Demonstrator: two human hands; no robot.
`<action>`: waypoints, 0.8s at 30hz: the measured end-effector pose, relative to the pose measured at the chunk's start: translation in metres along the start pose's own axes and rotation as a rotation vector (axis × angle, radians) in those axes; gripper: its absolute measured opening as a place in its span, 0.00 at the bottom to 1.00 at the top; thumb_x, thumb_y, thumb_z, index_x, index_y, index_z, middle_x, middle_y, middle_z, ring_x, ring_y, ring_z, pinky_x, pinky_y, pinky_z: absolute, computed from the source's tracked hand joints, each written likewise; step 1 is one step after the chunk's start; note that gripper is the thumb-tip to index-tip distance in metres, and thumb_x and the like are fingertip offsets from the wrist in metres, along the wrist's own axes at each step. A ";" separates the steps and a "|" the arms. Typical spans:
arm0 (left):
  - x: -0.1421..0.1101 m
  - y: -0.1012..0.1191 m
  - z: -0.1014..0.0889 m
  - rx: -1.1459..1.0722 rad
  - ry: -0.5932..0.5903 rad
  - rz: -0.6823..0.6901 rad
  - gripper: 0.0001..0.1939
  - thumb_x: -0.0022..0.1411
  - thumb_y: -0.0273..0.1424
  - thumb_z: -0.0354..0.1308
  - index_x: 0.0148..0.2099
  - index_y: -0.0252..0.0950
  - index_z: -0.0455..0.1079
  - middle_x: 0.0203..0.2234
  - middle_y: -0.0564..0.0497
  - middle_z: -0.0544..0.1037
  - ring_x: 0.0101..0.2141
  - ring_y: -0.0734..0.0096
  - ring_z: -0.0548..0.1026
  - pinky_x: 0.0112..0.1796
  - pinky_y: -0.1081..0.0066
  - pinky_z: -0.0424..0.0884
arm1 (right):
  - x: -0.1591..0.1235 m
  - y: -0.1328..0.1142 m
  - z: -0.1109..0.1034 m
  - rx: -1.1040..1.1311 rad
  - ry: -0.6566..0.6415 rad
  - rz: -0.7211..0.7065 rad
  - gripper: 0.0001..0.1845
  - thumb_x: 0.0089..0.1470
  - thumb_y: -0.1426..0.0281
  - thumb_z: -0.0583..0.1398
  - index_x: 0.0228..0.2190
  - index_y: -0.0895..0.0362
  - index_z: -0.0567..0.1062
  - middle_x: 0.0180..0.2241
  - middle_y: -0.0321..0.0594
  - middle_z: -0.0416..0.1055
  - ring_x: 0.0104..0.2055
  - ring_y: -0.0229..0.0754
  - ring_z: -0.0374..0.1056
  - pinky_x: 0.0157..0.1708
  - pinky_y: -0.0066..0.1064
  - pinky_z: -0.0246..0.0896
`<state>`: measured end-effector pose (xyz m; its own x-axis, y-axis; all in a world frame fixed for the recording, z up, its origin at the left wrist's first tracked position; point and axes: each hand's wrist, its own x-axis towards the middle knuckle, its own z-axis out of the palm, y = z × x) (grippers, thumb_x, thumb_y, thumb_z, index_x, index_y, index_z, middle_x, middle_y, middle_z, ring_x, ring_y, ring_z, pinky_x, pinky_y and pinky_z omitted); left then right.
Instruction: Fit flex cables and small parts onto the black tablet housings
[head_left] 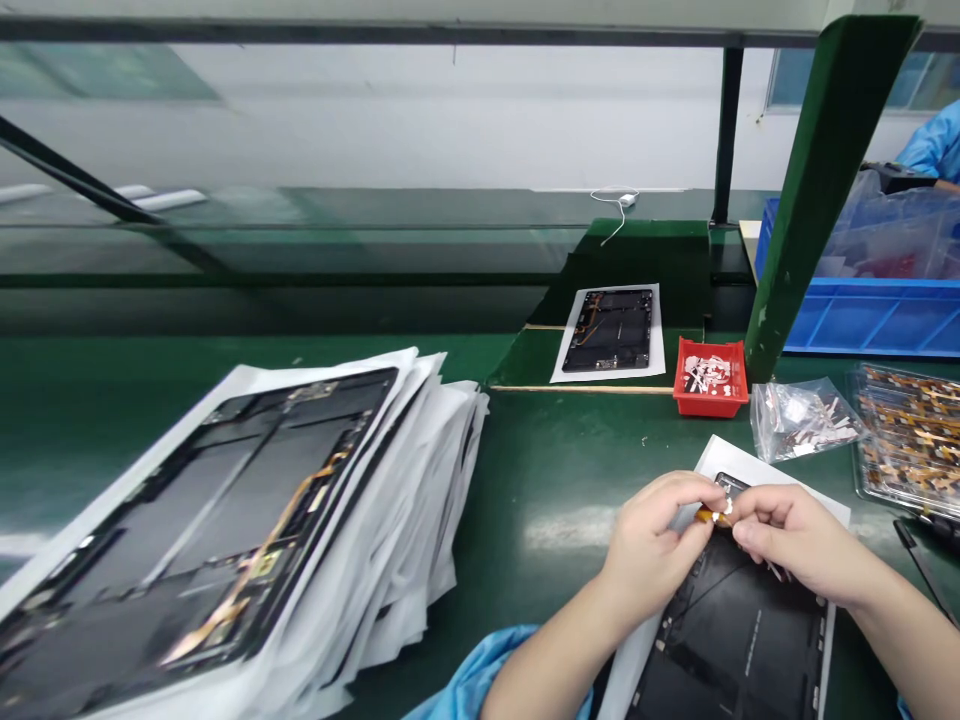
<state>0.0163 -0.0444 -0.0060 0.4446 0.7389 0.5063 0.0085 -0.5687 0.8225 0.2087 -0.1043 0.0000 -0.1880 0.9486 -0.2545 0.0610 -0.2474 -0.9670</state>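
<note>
My left hand [664, 530] is closed in a pinch on a small orange flex cable [711, 516]. Opposite it, my right hand [791, 535] has thumb and forefinger pressed together at a tiny white piece by the cable's end; whether they grip that piece or the cable I cannot tell. Thin pale strips [778, 571] poke out beneath the right hand's fingers. Both hands hover over the top end of a black tablet housing [742, 630], which lies on a white sheet [814, 497] and is partly covered by the hands.
Left stands a tall stack of housings [225, 480] between white sheets. Another housing [611, 330] lies farther back. A red bin [712, 405] of white bits, a plastic bag [802, 418], a tray of flex cables [911, 440], a blue crate [877, 315] and a green post [825, 190] are at right.
</note>
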 end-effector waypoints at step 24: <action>0.009 -0.006 -0.010 0.391 -0.172 0.309 0.11 0.67 0.25 0.59 0.47 0.40 0.79 0.41 0.45 0.84 0.43 0.64 0.82 0.46 0.65 0.79 | 0.002 -0.009 0.002 0.047 0.133 -0.016 0.20 0.49 0.52 0.68 0.29 0.57 0.76 0.22 0.33 0.67 0.24 0.35 0.59 0.26 0.28 0.56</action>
<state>0.0114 -0.0306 -0.0031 0.6199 0.4639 0.6328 0.1728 -0.8674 0.4667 0.2056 -0.1001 0.0082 -0.0563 0.9695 -0.2385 0.0122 -0.2382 -0.9711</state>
